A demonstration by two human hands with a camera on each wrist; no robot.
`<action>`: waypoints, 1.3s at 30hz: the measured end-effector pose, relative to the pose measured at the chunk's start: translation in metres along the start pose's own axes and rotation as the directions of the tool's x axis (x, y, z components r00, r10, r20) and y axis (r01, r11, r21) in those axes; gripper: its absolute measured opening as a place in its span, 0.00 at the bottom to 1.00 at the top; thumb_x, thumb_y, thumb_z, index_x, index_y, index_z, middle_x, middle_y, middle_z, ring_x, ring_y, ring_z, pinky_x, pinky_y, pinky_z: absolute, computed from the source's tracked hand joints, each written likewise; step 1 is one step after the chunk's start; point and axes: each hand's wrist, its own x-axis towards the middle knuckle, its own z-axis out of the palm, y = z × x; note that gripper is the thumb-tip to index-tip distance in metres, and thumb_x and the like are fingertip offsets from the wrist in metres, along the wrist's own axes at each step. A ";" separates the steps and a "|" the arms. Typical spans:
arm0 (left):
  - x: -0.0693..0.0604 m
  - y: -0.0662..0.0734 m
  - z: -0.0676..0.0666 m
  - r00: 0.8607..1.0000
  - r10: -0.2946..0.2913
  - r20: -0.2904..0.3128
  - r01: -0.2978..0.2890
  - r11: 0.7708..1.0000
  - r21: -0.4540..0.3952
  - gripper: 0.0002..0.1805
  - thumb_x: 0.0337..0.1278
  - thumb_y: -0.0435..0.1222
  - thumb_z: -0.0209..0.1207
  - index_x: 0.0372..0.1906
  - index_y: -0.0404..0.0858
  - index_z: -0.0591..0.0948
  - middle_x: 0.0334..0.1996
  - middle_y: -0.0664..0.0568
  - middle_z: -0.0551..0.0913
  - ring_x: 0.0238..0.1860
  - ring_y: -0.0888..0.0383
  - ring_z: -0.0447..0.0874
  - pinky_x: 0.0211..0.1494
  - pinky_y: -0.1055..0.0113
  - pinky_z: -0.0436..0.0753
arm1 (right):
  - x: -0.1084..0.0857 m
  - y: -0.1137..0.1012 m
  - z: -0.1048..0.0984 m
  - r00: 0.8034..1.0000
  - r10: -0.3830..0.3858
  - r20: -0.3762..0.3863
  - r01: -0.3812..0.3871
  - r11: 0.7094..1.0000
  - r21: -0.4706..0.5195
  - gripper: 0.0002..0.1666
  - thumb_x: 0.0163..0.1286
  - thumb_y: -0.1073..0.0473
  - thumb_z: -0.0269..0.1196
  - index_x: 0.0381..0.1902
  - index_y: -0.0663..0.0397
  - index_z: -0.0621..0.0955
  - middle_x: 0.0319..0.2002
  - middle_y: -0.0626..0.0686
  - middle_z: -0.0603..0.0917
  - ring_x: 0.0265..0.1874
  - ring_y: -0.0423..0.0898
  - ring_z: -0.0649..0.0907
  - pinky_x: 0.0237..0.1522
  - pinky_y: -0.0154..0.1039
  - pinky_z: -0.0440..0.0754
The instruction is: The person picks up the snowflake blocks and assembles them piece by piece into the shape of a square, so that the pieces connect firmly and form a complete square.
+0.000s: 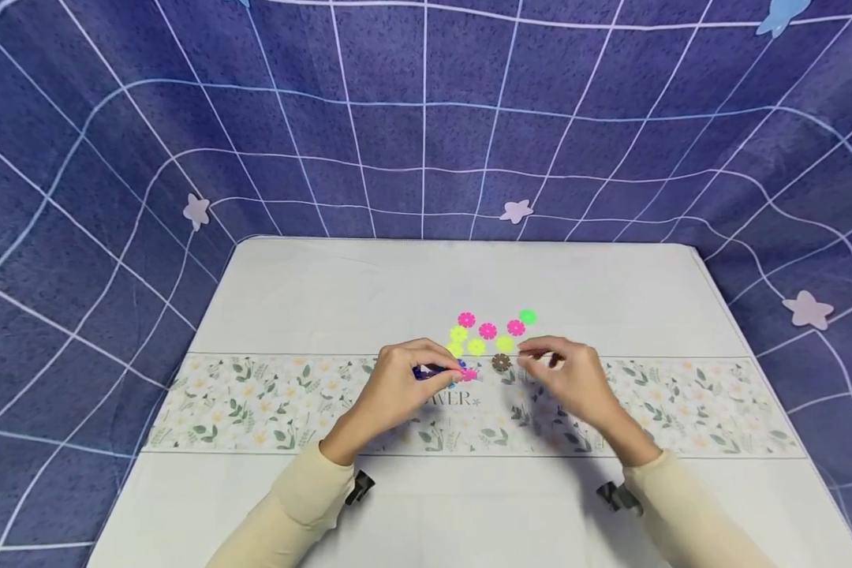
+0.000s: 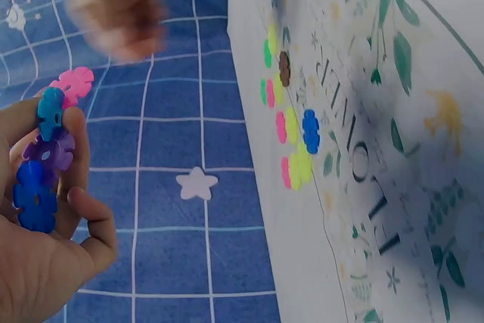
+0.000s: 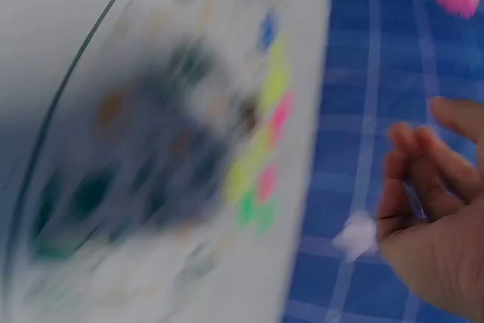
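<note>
My left hand (image 1: 401,383) pinches a short chain of interlocking plastic flower discs above the table. In the left wrist view the chain has a pink disc (image 2: 74,85) at one end, then a light blue disc (image 2: 51,113), a purple disc (image 2: 50,153) and a dark blue disc (image 2: 35,198). To its right, my right hand (image 1: 571,379) hovers with thumb and bent fingers apart, nothing visible between them. Nearest to it lies a brown disc (image 1: 501,362). The right wrist view is blurred, but its hand (image 3: 442,209) also looks bare.
Loose discs lie beyond the hands: several yellow discs (image 1: 476,346), pink discs (image 1: 487,330), green ones (image 1: 528,316) and a blue one (image 2: 311,131). A floral printed band crosses the white table (image 1: 341,292). Blue gridded cloth (image 1: 383,134) surrounds its back and sides.
</note>
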 end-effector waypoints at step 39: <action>0.001 -0.003 0.000 0.998 -0.063 -0.013 0.063 0.998 -0.006 0.03 0.59 0.40 0.73 0.37 0.48 0.92 0.40 0.60 0.91 0.47 0.61 0.90 0.54 0.65 0.87 | 0.004 0.024 0.006 0.851 0.396 0.345 -0.518 0.738 0.433 0.13 0.75 0.62 0.64 0.45 0.70 0.86 0.40 0.57 0.90 0.31 0.43 0.89 0.42 0.41 0.89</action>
